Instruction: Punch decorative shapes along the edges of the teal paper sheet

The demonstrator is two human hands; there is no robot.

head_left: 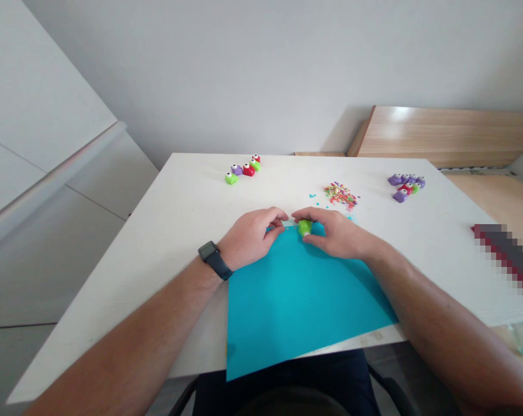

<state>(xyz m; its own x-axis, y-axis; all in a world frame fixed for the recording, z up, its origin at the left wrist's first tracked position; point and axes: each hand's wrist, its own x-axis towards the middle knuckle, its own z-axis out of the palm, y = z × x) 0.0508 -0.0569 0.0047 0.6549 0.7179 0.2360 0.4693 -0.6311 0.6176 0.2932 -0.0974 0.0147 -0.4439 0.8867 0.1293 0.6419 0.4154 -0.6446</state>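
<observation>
A large sheet of blue paper (296, 294) lies over the front part of the table and sticks out past its near edge. My left hand (255, 237), with a dark watch on its wrist, is at the sheet's far edge, its thumb and fingers closed on the paper there. My right hand (335, 231) grips a small green paper punch (304, 227) between thumb and fingers. That punch sits at the far edge of the sheet, just right of my left fingertips. Whether paper is inside its slot I cannot tell.
Colourful paper confetti (342, 195) is heaped beyond my right hand, with a few blue bits (312, 196) beside it. Several eyed punches stand at the back left (248, 169) and back right (406, 188) of the white table (157, 231). A pixelated dark red object (506, 260) lies far right.
</observation>
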